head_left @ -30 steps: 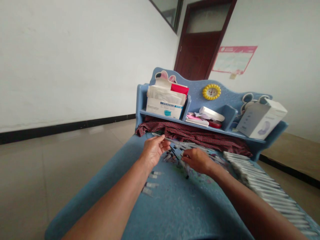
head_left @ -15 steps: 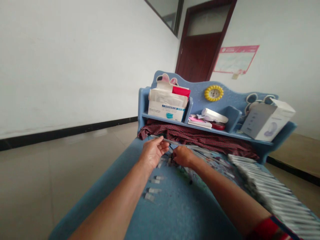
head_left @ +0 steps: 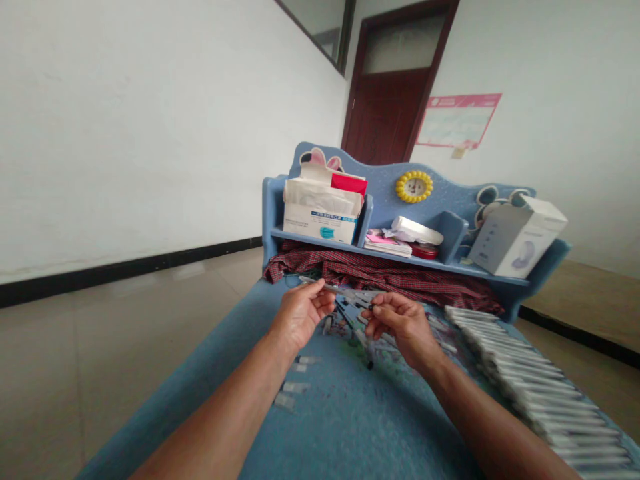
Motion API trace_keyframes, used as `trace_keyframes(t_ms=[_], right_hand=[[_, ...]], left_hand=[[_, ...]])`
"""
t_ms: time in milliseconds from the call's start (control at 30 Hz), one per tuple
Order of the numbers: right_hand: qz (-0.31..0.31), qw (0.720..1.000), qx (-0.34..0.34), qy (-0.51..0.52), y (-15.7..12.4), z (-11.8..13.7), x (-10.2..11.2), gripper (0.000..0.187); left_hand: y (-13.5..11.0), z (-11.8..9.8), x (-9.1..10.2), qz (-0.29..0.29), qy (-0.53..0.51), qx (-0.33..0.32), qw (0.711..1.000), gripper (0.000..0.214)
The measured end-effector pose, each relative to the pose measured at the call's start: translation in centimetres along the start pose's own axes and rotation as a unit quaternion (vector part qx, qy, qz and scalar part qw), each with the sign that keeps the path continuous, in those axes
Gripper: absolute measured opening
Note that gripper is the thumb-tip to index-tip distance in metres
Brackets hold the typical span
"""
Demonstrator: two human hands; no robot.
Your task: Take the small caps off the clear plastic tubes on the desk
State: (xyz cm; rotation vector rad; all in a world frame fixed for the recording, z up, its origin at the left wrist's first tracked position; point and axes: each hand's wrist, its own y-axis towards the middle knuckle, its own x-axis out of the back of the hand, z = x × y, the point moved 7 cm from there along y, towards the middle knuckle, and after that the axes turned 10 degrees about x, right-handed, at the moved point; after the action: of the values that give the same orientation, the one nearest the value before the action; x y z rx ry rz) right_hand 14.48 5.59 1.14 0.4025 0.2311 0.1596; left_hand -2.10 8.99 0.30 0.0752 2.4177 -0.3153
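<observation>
My left hand (head_left: 300, 315) pinches a thin, clear pen-like tube (head_left: 344, 291) between thumb and fingers, above the blue desk (head_left: 360, 427). To its right, my right hand (head_left: 404, 328) has its thumb and fingertips together on a small dark piece (head_left: 371, 307), too small to name surely. Beneath and between the hands lies a spread of loose slim parts (head_left: 350, 323), some clear and some dark. Several small clear cap-like pieces (head_left: 296, 387) rest on the desk near my left forearm.
A long row of whitish, pen-like sticks (head_left: 540, 387) lies along the desk's right side. Bunched checked cloth (head_left: 390, 277) runs below the blue shelf (head_left: 320, 235). On the shelf stand a mask box (head_left: 320, 217), some papers (head_left: 387, 248) and a white carton (head_left: 517, 240).
My right hand has lifted from the loose parts and moved slightly right, now pinching a small dark piece. My left hand keeps its hold on the tube. The view has shifted a little.
</observation>
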Motion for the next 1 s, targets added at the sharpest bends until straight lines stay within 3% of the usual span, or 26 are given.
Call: trace_keyframes(t_ms=[467,700,1000], right_hand=[[-0.023,0.999,0.021,0.014,-0.5,-0.6,-0.3,0.027],[-0.041,0.999,0.035,0.002,-0.4,-0.3,0.0,0.026],[-0.031,0.999,0.034,-0.011,-0.5,-0.7,-0.2,0.026]], left_hand=[[-0.4,1.2,-0.9,0.008,0.042,0.013,0.999,0.008],[-0.6,0.7,-0.7,-0.008,0.028,-0.007,1.000,0.009],[-0.5,1.4,-1.0,0.004,0.042,0.003,0.999,0.008]])
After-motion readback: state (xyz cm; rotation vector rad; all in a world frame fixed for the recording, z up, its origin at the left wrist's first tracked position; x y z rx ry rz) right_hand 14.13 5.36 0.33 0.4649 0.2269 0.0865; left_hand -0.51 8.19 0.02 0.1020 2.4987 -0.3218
